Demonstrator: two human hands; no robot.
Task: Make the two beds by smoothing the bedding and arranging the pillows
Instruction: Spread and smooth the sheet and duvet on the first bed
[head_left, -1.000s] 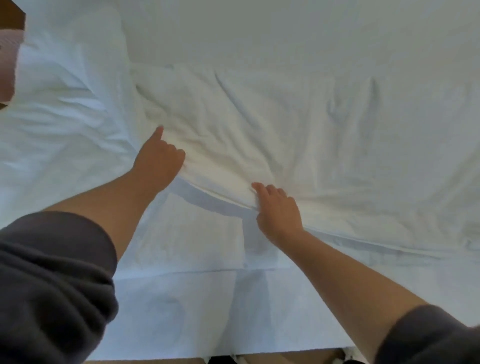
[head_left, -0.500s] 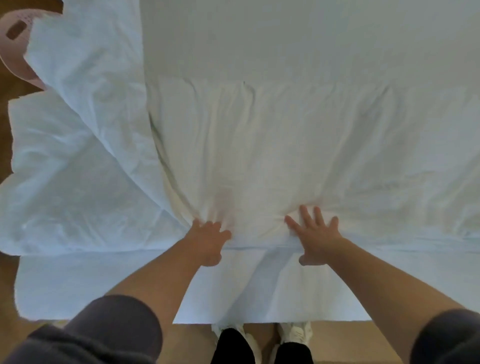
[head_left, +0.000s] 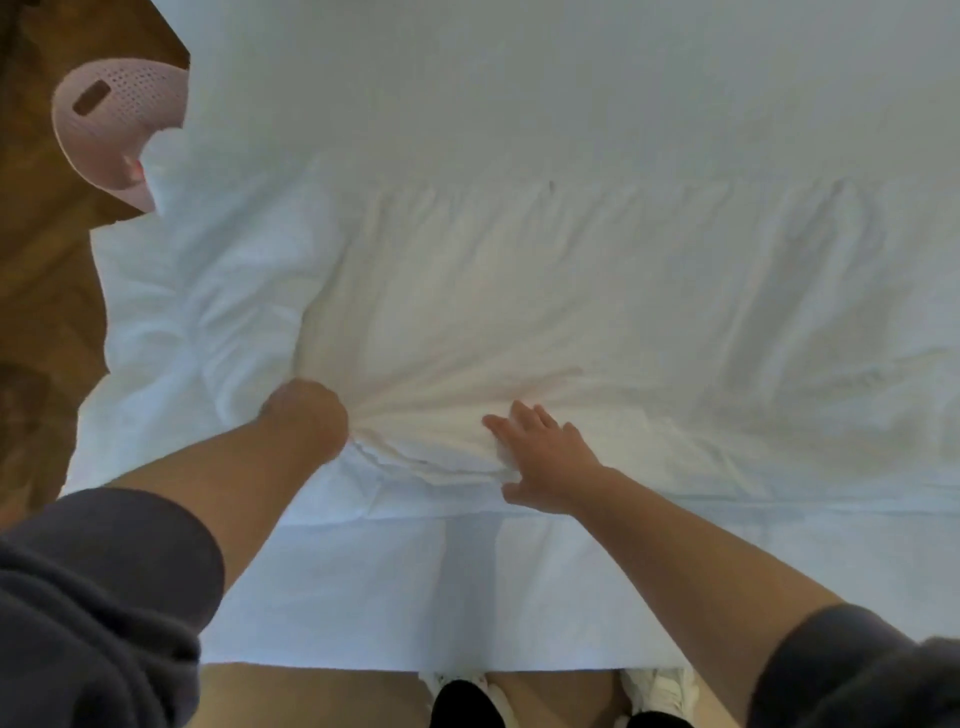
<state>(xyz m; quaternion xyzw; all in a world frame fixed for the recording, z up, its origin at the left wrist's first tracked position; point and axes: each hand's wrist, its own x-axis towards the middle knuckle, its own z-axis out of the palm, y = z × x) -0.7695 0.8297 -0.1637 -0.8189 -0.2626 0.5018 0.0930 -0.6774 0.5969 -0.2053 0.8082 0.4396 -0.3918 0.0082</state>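
A white duvet (head_left: 597, 322) lies across the bed, wrinkled and bunched toward its near edge. My left hand (head_left: 306, 415) is curled into the fabric at the left of that edge, with creases fanning out from it. My right hand (head_left: 545, 452) lies on the duvet a little to the right, fingers straight on top and thumb below the bunched edge. Between the two hands the edge is gathered into folds. A pale sheet (head_left: 415, 587) hangs down the bed's near side. No pillow is in view.
A pink perforated basket (head_left: 114, 114) stands on the wooden floor (head_left: 41, 291) at the upper left, partly under the bedding. My shoes (head_left: 654, 686) are at the foot of the bed's side, on tan flooring.
The view has tilted down and back. Both hands have drawn the duvet's edge toward me; my left hand closed into the fabric and the edge bunched up between the hands.
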